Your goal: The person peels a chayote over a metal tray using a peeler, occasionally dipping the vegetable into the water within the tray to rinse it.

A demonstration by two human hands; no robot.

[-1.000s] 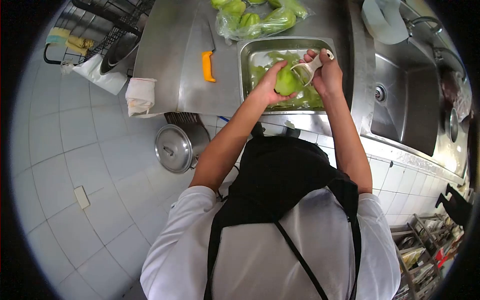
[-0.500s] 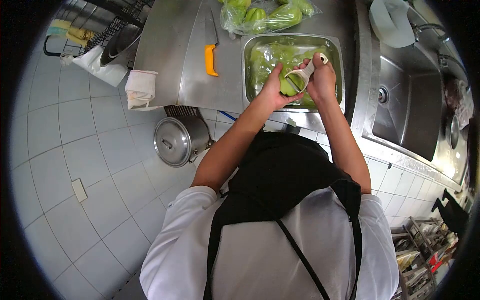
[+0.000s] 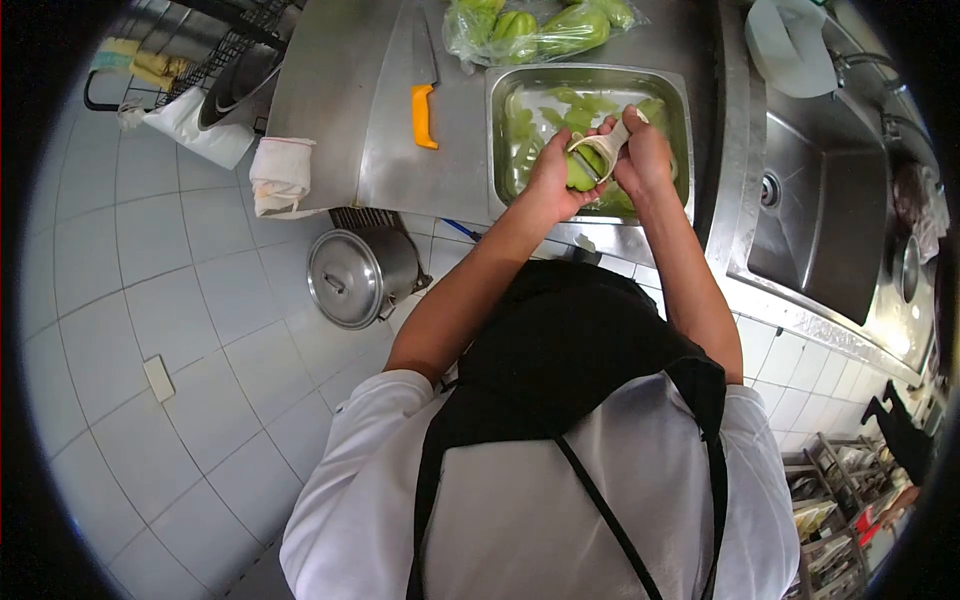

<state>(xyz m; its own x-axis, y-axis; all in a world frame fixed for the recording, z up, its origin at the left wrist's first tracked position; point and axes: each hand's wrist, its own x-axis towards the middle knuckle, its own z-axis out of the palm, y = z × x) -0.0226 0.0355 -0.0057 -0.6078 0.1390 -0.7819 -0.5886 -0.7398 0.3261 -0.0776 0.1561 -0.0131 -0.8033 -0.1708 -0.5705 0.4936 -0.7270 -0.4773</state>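
Note:
Over a rectangular metal tray [image 3: 497, 150], my left hand [image 3: 555, 180] is wrapped round a green vegetable [image 3: 581, 172]. My right hand [image 3: 643, 158] grips a pale peeler [image 3: 611, 142], whose blade lies against the vegetable. Green peelings [image 3: 585, 105] lie in the tray below both hands. Behind the tray sits a clear plastic bag with several green vegetables [image 3: 575, 30]. A knife with an orange handle [image 3: 422, 115] rests on the metal counter, left of the tray.
A metal sink [image 3: 815, 220] with taps is on the right, with a white plastic container [image 3: 790, 50] beside it. A folded cloth [image 3: 282, 172] lies at the counter's left corner. A lidded pot [image 3: 347, 280] stands below.
The vegetable and the peeler have shifted slightly in my hands, and the blade shows at a different place on the vegetable. More of the peelings and the tray bottom is visible.

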